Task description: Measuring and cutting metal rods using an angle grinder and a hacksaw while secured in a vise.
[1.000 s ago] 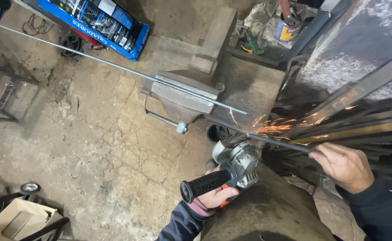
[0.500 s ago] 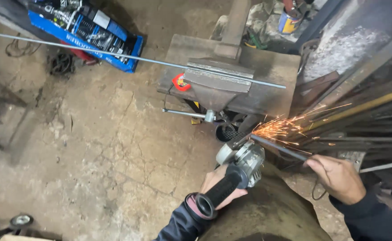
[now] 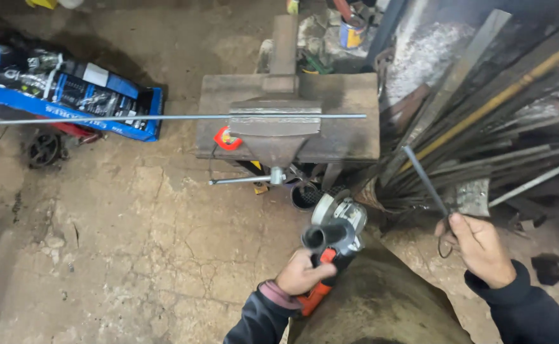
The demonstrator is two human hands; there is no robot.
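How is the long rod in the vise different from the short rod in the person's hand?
The long rod lies level, clamped in the bench vise, reaching far left; the short rod is much shorter and tilted. The right hand holds the short rod; no hand touches the long one. Both are thin grey metal.

Long blue tool package (image 3: 76, 99) (black and white panels) on floor, upper left.

Dim, flat light falls on the cracked grey concrete floor (image 3: 133, 242); far corners sink into shadow, the right-hand stack of dark metal bars (image 3: 483, 140) is murky, edges bend slightly.
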